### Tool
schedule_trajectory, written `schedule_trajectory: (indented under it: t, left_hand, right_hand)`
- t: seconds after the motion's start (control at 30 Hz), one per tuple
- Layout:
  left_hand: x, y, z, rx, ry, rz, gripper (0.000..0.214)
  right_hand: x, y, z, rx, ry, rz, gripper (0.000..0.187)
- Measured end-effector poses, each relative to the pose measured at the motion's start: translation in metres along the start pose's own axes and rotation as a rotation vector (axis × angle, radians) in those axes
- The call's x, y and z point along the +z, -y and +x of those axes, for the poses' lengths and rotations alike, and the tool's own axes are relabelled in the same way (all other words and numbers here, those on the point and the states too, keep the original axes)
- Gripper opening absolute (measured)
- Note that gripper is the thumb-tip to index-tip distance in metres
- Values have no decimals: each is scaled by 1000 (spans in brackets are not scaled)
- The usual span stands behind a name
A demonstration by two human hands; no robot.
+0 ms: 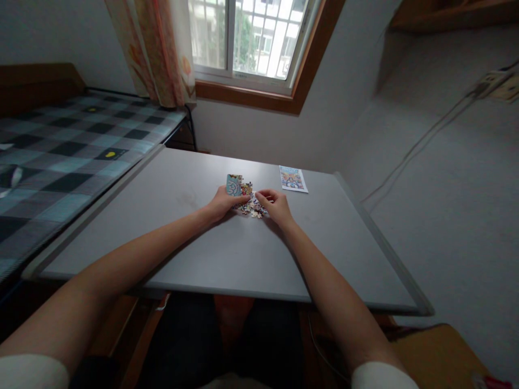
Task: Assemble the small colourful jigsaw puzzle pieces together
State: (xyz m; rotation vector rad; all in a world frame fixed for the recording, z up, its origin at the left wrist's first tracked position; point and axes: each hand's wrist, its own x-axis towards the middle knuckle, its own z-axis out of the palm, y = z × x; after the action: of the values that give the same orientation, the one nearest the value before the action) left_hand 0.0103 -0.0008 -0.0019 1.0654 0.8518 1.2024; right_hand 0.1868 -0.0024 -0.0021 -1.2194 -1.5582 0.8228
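Observation:
Near the middle of the table, my left hand grips a partly joined section of jigsaw puzzle, tilted up, with the thumb across its front. The section is colourful, with a teal corner and a knobbed right edge. Just to the right, my right hand has its thumb and fingertips drawn together at the section's edge; whatever is between them is too small to make out. Loose puzzle pieces lie in a pile beneath and between both hands, partly hidden by them.
A printed picture card lies toward the back right of the grey table. To the left is a bed with a checked cover. A window and curtain are behind; a cable runs along the right wall.

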Motion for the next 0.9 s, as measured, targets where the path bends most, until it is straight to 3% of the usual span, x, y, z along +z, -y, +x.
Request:
schedule_trajectory:
  t: [0.13, 0.2, 0.4, 0.6, 0.67, 0.8, 0.9]
  left_hand:
    - [0, -2, 0, 35, 6, 35, 40]
    - [0, -1, 1, 10, -24, 14, 39]
    - [-1, 2, 5, -22, -107, -38, 40]
    - [-3, 3, 1, -25, 52, 64, 39]
    - [-2, 2, -1, -19, 101, 95, 37]
    - [-1, -2, -4, -10, 147, 130, 34]
    - [0, -3, -5, -20, 161, 111, 34]
  right_hand:
    - [4, 6, -4, 4, 132, 92, 40]
    - [5, 6, -4, 21, 125, 131, 40]
    - [-2, -7, 7, 67, -46, 95, 36]
    - [-5, -15, 8, -2, -200, -100, 41]
    - [-3, -12, 7, -19, -165, -36, 44]
    - [1, -3, 3, 1, 46, 113, 42]
    - [3, 2, 1, 27, 88, 177, 42]
